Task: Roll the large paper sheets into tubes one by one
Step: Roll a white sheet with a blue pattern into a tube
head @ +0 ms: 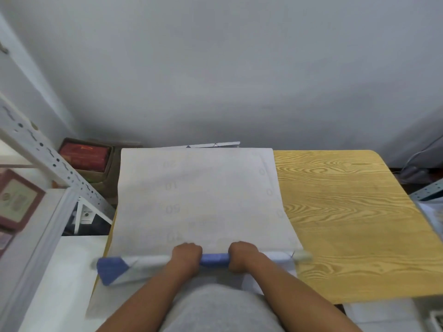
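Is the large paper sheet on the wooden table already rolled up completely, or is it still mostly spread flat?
Mostly spread flat. Only the near edge of the paper sheet is rolled, where the left hand and right hand grip it.

2 bare forearms enter the frame from 6 o'clock, uncovered from elbow to wrist; no sleeves, watch, rings or gloves are visible. The left hand (186,256) and right hand (242,255) are bare. A plain grey garment (219,310) covers the torso at 6 o'clock.
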